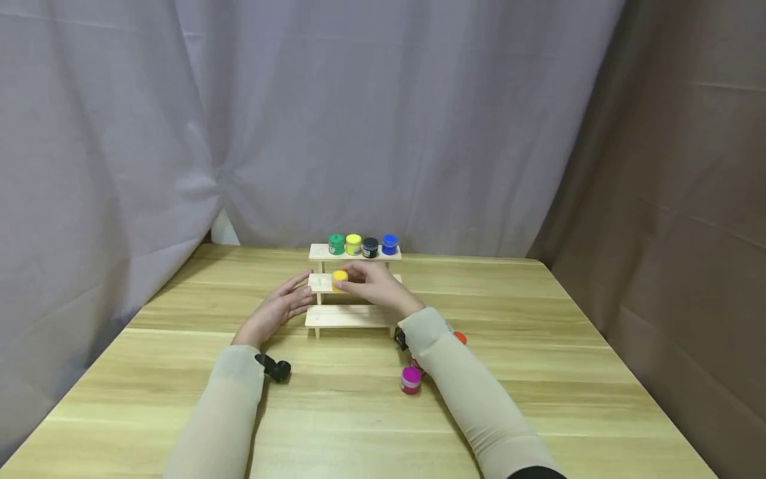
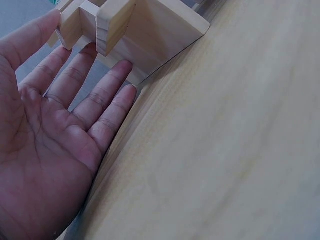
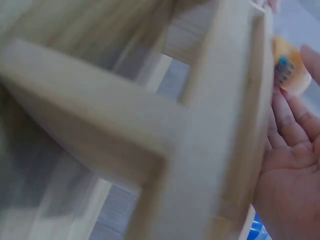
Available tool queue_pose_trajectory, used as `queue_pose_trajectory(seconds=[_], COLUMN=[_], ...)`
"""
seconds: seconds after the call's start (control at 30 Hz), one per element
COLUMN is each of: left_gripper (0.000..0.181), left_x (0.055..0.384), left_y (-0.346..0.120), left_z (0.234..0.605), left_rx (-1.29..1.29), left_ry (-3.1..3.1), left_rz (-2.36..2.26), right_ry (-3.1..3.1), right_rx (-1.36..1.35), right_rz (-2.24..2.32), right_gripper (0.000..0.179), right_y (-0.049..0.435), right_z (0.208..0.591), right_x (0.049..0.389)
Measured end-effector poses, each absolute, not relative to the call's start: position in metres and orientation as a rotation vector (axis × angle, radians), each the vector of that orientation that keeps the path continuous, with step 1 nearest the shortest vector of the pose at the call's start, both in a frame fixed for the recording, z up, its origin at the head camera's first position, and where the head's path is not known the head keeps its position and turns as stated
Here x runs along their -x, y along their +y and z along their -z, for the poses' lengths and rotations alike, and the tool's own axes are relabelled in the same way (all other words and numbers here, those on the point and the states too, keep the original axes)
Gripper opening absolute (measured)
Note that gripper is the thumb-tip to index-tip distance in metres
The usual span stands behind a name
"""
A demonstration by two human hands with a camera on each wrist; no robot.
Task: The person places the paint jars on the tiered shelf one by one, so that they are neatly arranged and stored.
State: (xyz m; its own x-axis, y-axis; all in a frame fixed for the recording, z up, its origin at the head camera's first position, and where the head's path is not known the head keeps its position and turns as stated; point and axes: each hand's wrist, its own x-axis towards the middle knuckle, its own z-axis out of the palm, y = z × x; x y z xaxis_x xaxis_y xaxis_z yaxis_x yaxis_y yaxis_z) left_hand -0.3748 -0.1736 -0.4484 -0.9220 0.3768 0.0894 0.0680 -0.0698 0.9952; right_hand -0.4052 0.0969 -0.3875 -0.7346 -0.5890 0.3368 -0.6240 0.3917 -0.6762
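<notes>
A small wooden three-step rack [image 1: 350, 317] stands on the table. My right hand [image 1: 376, 286] pinches an orange-yellow paint pot [image 1: 340, 279] at the left part of the middle step; whether the pot bears on the wood I cannot tell. In the right wrist view the orange pot [image 3: 291, 67] shows between thumb and fingers, its label in sight. My left hand [image 1: 281, 307] is at the rack's left side, fingers extended. Up close in the left wrist view, the left hand [image 2: 60, 120] has straight fingers with tips at the rack's wooden end [image 2: 155, 37].
Along the top step are green [image 1: 336, 245], yellow [image 1: 354, 245], black [image 1: 370, 248] and blue [image 1: 389, 245] pots. A magenta pot [image 1: 410, 380] stands on the table near the right forearm; a red-orange lid [image 1: 460, 338] is partly hidden behind that sleeve. Grey curtain [image 1: 383, 120] hangs behind.
</notes>
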Motion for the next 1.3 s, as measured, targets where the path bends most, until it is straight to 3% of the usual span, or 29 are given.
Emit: queue_pose_trajectory(seconds=[1.3], left_gripper=[0.064], left_x=[0.373], left_y=[-0.167], left_z=[0.454], left_rx=[-0.461], left_ry=[1.978], left_rz=[-2.096], right_ry=[-2.578], right_rx=[-1.018], right_rz=[-1.372], right_gripper=[0.048], right_y=[0.117], right_z=[0.399], right_x=[0.398])
